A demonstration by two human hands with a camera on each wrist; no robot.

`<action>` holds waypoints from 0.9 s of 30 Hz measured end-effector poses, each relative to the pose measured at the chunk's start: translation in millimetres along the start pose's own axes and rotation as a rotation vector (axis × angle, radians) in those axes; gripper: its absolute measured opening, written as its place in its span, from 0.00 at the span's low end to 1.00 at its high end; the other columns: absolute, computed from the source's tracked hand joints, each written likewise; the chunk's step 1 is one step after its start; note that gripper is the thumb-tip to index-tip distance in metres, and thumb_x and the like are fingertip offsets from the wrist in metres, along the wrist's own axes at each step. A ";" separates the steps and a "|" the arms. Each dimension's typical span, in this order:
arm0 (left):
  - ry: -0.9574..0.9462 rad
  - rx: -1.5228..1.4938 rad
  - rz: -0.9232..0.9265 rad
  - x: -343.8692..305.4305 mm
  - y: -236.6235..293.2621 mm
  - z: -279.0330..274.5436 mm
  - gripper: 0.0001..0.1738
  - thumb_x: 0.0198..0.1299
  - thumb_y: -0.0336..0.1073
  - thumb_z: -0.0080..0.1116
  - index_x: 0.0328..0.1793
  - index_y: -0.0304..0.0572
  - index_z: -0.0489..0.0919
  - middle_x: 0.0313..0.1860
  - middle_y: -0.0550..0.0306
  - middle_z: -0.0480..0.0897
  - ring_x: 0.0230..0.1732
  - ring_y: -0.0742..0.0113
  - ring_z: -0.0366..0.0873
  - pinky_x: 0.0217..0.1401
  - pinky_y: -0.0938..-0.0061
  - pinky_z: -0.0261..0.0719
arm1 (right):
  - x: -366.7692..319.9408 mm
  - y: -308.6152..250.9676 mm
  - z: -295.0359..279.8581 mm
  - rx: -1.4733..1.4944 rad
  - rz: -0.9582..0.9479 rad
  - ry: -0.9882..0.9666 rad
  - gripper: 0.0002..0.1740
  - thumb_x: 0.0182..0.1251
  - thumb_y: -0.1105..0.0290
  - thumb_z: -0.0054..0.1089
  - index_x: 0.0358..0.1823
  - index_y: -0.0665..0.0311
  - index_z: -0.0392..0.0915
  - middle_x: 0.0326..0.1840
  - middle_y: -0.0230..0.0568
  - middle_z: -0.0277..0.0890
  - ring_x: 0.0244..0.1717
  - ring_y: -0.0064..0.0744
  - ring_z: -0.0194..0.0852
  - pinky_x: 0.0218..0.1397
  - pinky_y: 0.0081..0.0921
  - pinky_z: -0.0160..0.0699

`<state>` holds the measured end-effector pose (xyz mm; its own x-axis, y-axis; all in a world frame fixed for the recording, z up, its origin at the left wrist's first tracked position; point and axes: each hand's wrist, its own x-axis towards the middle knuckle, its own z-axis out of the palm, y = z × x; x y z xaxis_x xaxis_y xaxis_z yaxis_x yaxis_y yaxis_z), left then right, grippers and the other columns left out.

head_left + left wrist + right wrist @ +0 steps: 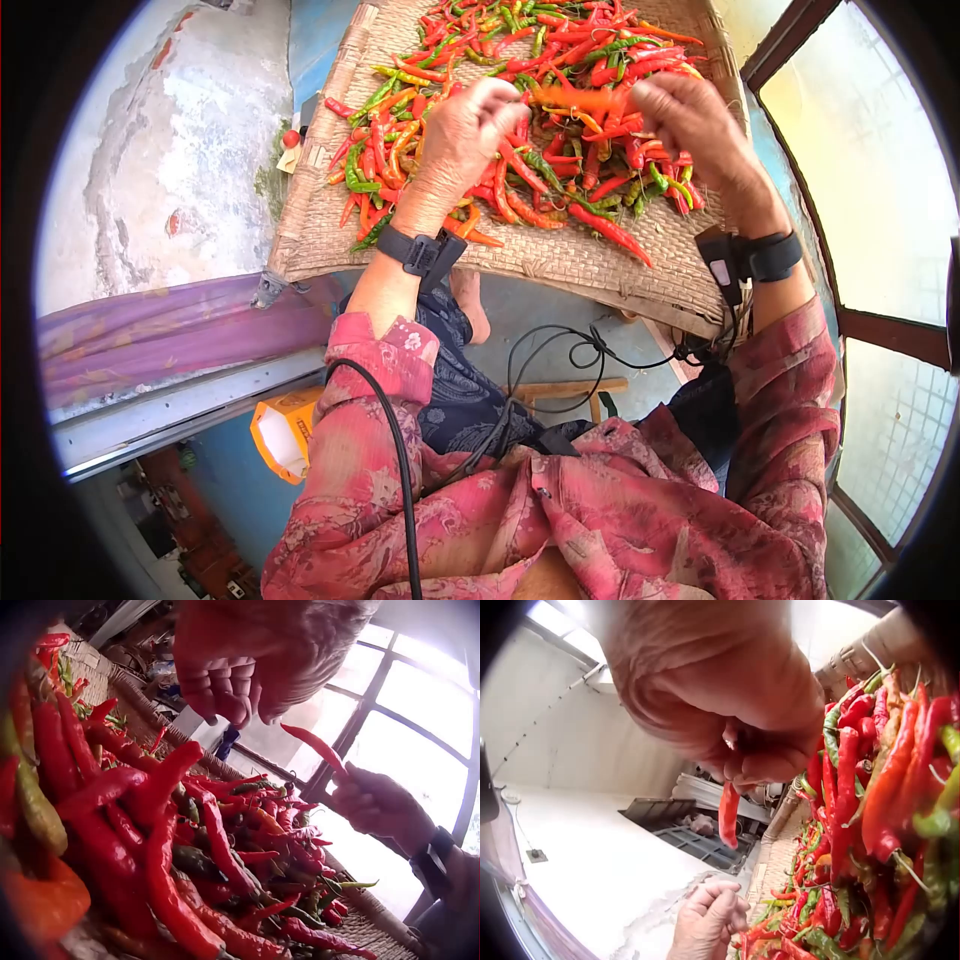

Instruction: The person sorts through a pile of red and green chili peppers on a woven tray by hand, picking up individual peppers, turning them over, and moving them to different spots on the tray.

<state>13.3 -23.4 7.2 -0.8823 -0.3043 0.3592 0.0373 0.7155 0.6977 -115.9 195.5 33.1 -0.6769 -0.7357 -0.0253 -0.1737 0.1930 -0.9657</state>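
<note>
My right hand [705,130] pinches a red chili pepper [313,746] by one end, in the air above the heap. The pepper's free end points toward my left hand [460,145], and in the head view it looks blurred. Loosely bent fingers [225,686] show on the left hand in its wrist view, with nothing visible between them and the thumb. Below both hands, a heap of chili peppers [615,235], mostly red with some green and orange, covers a large woven tray [660,285].
Black cables [600,350] hang under the tray's near edge, by a small wooden stool [570,388]. An orange box [285,435] stands low on the left. Framed window panes [860,150] border the right side, a stained white wall [190,140] the left.
</note>
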 end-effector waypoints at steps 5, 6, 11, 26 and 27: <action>-0.422 0.026 0.288 -17.0 11.1 29.2 0.08 0.52 0.35 0.63 0.38 0.43 0.80 0.31 0.56 0.82 0.34 0.64 0.81 0.38 0.75 0.77 | 4.1 3.4 -3.2 0.360 -0.062 0.231 0.28 0.67 0.51 0.53 0.56 0.70 0.70 0.28 0.34 0.76 0.24 0.17 0.69 0.27 0.14 0.71; -0.520 0.063 0.376 -28.4 11.3 43.2 0.09 0.50 0.35 0.63 0.39 0.45 0.80 0.33 0.55 0.80 0.37 0.58 0.80 0.40 0.73 0.78 | 6.1 11.4 -4.1 0.303 -0.041 0.212 0.32 0.67 0.51 0.53 0.62 0.69 0.64 0.31 0.38 0.78 0.25 0.18 0.71 0.29 0.15 0.74; -0.579 0.342 0.576 -54.6 11.0 70.7 0.14 0.44 0.30 0.63 0.40 0.45 0.76 0.36 0.55 0.72 0.42 0.56 0.75 0.36 0.64 0.77 | -4.8 8.1 5.8 0.056 -0.031 0.020 0.26 0.69 0.57 0.51 0.59 0.71 0.68 0.29 0.36 0.77 0.25 0.18 0.73 0.28 0.17 0.74; -0.297 -0.790 -0.274 -13.9 18.3 23.4 0.11 0.61 0.37 0.58 0.42 0.36 0.77 0.34 0.59 0.82 0.31 0.75 0.79 0.32 0.81 0.78 | -15.2 5.4 48.7 -0.009 -0.003 -0.273 0.19 0.68 0.57 0.54 0.46 0.67 0.78 0.26 0.28 0.74 0.24 0.16 0.68 0.27 0.19 0.70; -0.295 -0.791 -0.277 -13.0 16.3 22.0 0.11 0.61 0.37 0.58 0.42 0.36 0.77 0.34 0.59 0.82 0.31 0.75 0.79 0.32 0.81 0.78 | -15.8 4.2 49.1 -0.042 0.053 -0.294 0.18 0.68 0.57 0.54 0.41 0.67 0.79 0.24 0.27 0.73 0.23 0.16 0.67 0.25 0.19 0.69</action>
<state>15.0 6.1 0.3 -0.9887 -0.1491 0.0155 0.0212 -0.0370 0.9991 -70.8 176.1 16.8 -0.4507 -0.8791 -0.1552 -0.1772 0.2585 -0.9496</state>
